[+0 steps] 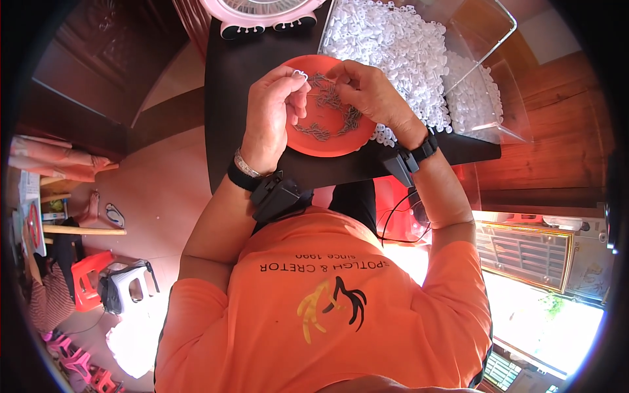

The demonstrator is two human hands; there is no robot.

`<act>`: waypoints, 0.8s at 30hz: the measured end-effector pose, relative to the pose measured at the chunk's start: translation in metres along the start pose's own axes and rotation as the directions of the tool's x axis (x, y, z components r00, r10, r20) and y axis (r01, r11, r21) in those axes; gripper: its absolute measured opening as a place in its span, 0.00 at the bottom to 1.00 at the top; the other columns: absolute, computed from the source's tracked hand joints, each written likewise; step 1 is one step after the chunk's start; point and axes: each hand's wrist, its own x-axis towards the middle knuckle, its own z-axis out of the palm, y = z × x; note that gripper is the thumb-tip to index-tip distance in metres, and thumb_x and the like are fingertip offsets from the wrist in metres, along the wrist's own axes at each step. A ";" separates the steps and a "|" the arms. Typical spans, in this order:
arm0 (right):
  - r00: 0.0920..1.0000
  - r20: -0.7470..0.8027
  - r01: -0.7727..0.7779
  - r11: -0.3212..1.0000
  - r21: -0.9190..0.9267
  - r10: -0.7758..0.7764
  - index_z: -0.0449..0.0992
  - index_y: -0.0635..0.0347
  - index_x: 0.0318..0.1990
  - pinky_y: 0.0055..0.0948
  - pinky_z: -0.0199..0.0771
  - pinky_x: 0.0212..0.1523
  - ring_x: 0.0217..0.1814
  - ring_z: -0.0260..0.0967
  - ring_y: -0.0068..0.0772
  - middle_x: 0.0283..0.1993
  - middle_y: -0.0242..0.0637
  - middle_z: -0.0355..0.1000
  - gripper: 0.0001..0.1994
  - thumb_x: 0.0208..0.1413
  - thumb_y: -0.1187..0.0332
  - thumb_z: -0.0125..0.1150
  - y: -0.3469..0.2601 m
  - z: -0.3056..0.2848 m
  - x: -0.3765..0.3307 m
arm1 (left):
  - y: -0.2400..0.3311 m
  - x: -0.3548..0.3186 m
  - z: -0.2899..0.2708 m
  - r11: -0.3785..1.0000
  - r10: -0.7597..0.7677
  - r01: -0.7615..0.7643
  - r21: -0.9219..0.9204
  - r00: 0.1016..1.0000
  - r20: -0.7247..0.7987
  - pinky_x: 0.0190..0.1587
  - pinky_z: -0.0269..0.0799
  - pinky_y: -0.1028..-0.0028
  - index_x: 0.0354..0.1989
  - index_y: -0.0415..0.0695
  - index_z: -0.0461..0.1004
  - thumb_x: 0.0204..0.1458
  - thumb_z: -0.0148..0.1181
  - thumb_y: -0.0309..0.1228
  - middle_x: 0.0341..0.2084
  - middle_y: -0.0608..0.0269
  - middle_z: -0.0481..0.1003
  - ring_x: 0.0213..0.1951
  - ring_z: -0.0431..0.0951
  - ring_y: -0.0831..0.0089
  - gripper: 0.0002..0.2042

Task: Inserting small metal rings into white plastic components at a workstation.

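Note:
My left hand is closed in a pinch at the left rim of a round orange-red tray. Between its thumb and forefinger is a small white plastic clip. Over the tray's right side, my right hand has its thumb and fingers pressed together; whatever they pinch is hidden. Small grey metal pins, possibly nails, lie in loose clusters inside the tray. Just beyond my right hand spreads a big heap of similar white plastic clips.
The dark table carries the tray and the heap. A pink round fan stands at the far left of the tray. Transparent plastic walls surround part of the heap. Red and white stools stand on the floor at left.

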 end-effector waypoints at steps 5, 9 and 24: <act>0.993 0.098 -0.080 0.989 0.122 0.068 0.75 0.65 0.42 0.25 0.72 0.34 0.30 0.73 0.26 0.28 0.37 0.74 0.11 0.51 0.72 0.53 -0.007 -0.004 -0.002 | 0.002 -0.001 0.002 1.000 -0.027 0.027 -0.004 1.000 -0.004 0.19 0.56 0.83 0.26 0.41 0.70 0.52 0.50 0.31 0.17 0.69 0.68 0.18 0.67 0.81 0.08; 0.989 0.109 -0.125 0.960 0.251 0.100 0.73 0.67 0.41 0.19 0.71 0.35 0.31 0.69 0.18 0.29 0.30 0.71 0.08 0.56 0.73 0.53 -0.012 -0.003 -0.004 | 0.002 -0.002 0.002 0.999 -0.037 0.037 0.001 0.999 -0.003 0.19 0.56 0.83 0.27 0.41 0.70 0.52 0.51 0.32 0.17 0.69 0.68 0.18 0.67 0.81 0.08; 0.998 -0.047 -0.013 0.818 0.575 0.049 0.74 0.63 0.35 0.18 0.68 0.34 0.30 0.65 0.15 0.29 0.27 0.71 0.09 0.59 0.65 0.56 -0.036 -0.002 -0.021 | -0.002 -0.007 0.010 0.998 -0.044 0.035 0.055 0.985 0.167 0.18 0.55 0.86 0.28 0.40 0.72 0.55 0.49 0.34 0.16 0.71 0.68 0.17 0.66 0.84 0.10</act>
